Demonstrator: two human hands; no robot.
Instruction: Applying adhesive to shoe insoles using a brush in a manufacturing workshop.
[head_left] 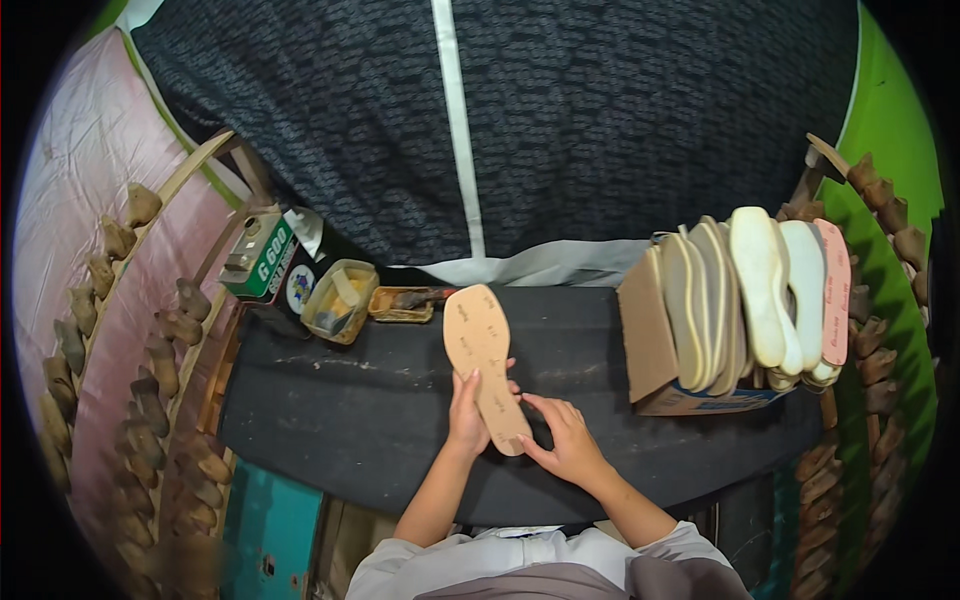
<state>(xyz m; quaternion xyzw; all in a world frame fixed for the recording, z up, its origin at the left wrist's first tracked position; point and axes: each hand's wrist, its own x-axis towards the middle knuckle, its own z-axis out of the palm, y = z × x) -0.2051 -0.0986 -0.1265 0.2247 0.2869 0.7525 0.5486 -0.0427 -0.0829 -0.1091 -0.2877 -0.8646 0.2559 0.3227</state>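
Note:
A tan shoe insole (pixel 478 330) with small dark printed marks is held up over the middle of the worktable, its wide end away from me and its heel toward me. My left hand (pixel 467 418) grips it around the narrow waist, thumb on top and fingertips showing past the right edge. With my right hand (pixel 570 445) I hold the heel end, the thumb pressed on its top near the tip. The right index finger reaches to the insole's right edge, and the fingers below are partly hidden.
A cardboard box (pixel 645 335) packed with upright insoles (pixel 757 290) stands at right. At left are a green and black metal can (pixel 262 262), a plastic tub (pixel 340 302) and a shallow yellowish tray (pixel 400 304) with a brush. Racks of shoe lasts (pixel 165 365) flank the dark table (pixel 340 420).

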